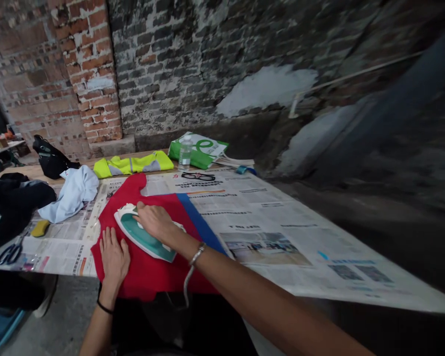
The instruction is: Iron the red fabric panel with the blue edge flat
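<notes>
A red cloth piece [144, 282] lies flat at the near edge of the newspaper-covered table, with a blue strip [202, 222] along its right side. On the red cloth rests a teal and white iron [143, 236], its tip toward the upper left or hidden by the angle. My right hand [154, 220] is closed round the iron's handle. To the left of the iron, my left hand [114, 254] lies flat on the cloth, fingers stretched out. A cord hangs beside my right wrist.
Behind the cloth are a yellow vest [133, 164], a clear bottle [185, 153], a green bag [202, 151] and glasses [198, 176]. Leftward lie a pale blue cloth [72, 193], a yellow sponge [40, 228], scissors [10, 253] and dark clothing [18, 200]. Newspaper [274, 222] extends right.
</notes>
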Motion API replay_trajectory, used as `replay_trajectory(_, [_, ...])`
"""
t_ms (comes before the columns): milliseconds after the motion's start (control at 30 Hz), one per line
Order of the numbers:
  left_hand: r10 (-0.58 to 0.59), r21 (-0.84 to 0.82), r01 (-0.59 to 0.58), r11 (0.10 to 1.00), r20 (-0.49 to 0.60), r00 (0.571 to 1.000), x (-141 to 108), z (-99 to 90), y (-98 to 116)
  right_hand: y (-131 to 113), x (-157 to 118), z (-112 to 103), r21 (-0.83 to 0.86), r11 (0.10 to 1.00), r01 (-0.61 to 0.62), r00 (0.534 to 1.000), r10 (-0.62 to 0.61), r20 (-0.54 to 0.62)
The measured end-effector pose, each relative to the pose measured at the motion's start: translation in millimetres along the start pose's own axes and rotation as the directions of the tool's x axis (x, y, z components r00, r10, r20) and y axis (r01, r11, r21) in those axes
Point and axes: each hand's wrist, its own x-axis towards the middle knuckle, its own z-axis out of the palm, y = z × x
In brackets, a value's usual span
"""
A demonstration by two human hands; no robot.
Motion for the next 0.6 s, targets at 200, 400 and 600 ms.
replay_trajectory(200, [-0.125, -0.147, 0.122, 0.982, -0.011, 0.992, 10.1, -2.8, -9.5, -2.4, 4.3, -1.2, 0.015, 0.997, 0.07, 0.997, -0.07, -0.013])
replay_trajectory(400, [-0.217, -0.395, 0.193, 0.898, -0.018, 0.976, 5.1, -10.7, -7.0, 39.9, -55.8, 16.5, -0.083, 0.97, 0.23, 0.973, -0.232, -0.012])
replay_trajectory(600, [-0.441, -0.649, 0.264, 0.714, -0.123, 0.889, 1.9, -15.7, -10.4, 60.5, -95.6, 20.2, -0.109, 0.963, 0.247, 0.969, -0.246, 0.024])
